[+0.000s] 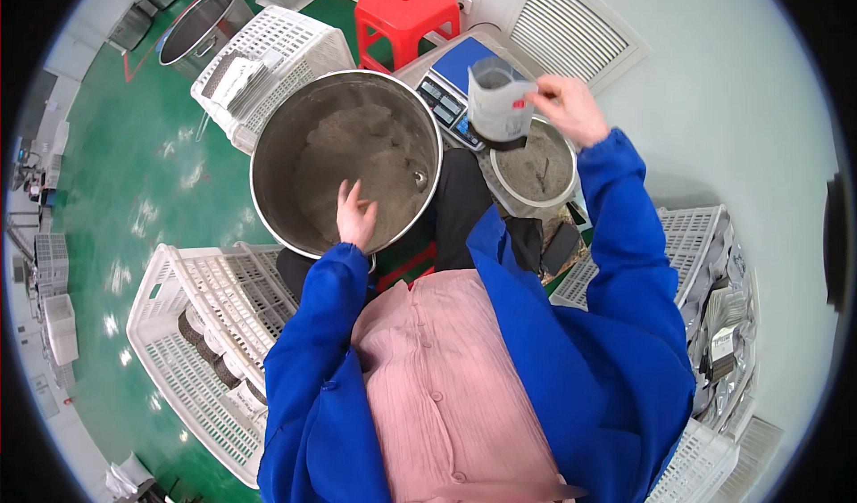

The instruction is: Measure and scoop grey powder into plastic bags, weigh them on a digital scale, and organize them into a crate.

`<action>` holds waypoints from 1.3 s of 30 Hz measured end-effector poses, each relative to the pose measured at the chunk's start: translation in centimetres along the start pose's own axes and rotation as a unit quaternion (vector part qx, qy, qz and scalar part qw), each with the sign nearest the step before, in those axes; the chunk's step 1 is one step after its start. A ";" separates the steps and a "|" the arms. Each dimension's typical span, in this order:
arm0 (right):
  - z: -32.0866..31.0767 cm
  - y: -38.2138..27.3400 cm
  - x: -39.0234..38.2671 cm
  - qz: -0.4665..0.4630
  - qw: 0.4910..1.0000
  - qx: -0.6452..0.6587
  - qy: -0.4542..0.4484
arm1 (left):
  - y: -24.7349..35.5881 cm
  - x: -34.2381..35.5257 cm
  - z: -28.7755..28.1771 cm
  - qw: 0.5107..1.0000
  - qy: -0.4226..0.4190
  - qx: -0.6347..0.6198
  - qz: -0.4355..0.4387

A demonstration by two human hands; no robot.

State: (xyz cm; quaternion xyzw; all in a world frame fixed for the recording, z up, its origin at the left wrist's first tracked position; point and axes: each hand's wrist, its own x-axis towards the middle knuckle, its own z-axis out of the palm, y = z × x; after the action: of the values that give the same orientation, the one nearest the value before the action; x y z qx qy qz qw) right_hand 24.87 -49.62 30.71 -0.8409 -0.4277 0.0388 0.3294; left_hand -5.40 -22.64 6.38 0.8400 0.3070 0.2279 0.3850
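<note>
My right hand (pixel 571 108) pinches the upper edge of a translucent plastic pouch (pixel 501 110) with a small red mark. Dark material sits along the bottom of the pouch, which hangs upright between a weighing scale (pixel 444 106) and a round white tub (pixel 502 174). Inside the tub lies grey-brown granular material (pixel 536 166). Over the near side of a large steel pot (pixel 278 119), my left hand (pixel 357 219) is open, fingers apart and holding nothing. More of the grey-brown material (pixel 357 150) covers the pot's bottom, along with a small shiny object (pixel 420 179) I cannot make out.
White plastic baskets with packed pouches stand at the left (pixel 192 360), behind the pot (pixel 308 43) and at the right (pixel 687 235). A red stool (pixel 406 12) is beyond the scale. Another steel pot (pixel 205 30) stands far left. A vented wall (pixel 576 30) bounds the right.
</note>
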 end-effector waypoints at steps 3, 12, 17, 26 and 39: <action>2.4 -0.9 -4.5 -0.007 0.995 0.081 -0.050 | 6.3 2.3 0.3 0.975 -0.168 -0.141 0.023; 4.7 -0.9 -8.8 -0.001 0.990 0.120 -0.078 | 16.9 3.9 2.9 0.902 -0.280 -0.312 0.108; 4.1 1.0 -9.1 0.040 0.967 0.194 -0.161 | 18.1 4.7 3.7 0.901 -0.314 -0.277 0.114; 0.2 0.3 -5.9 0.049 0.952 0.247 -0.176 | 18.9 3.4 4.4 0.930 -0.187 -0.247 0.197; -3.4 -3.5 -7.0 -0.043 0.983 0.166 -0.068 | 19.7 2.3 2.7 0.932 -0.179 -0.233 0.214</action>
State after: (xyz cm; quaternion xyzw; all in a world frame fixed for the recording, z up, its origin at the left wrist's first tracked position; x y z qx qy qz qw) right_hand 19.21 -55.20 33.90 -0.7504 -0.4726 0.1523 0.4363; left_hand 4.64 -32.59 20.60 0.7997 -0.0161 0.2155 0.5602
